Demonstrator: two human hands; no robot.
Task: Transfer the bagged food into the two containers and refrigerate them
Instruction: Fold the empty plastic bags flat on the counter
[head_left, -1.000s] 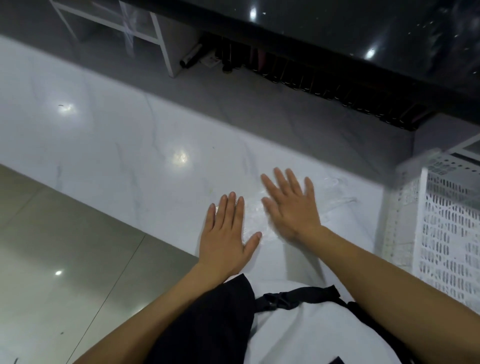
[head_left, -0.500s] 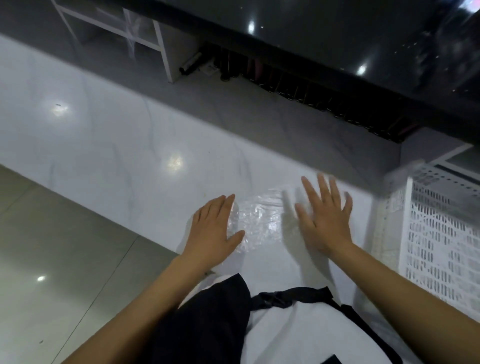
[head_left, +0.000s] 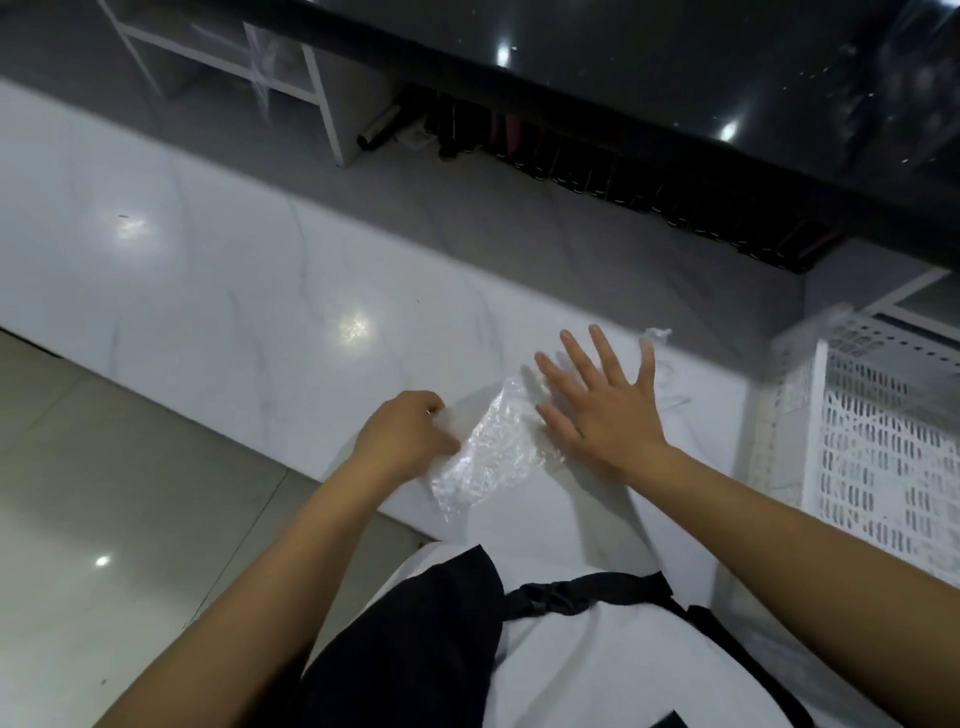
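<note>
Head view: we are pinching the clear plastic bag (head_left: 493, 452) at its near corner with our left hand (head_left: 405, 441), while our right hand (head_left: 602, 410) is lying flat, fingers spread, on its far side against the white surface (head_left: 234, 322). It looks light, limp and slippery; edges are probably grippable.

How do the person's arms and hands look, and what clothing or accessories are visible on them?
Both forearms are bare, with no sleeves in view and no gloves. The left hand seems to show a small ring on one finger, though it is too small to be sure. The right hand shows no jewellery. On the body: a white top and a black apron with a buckled strap.
</note>
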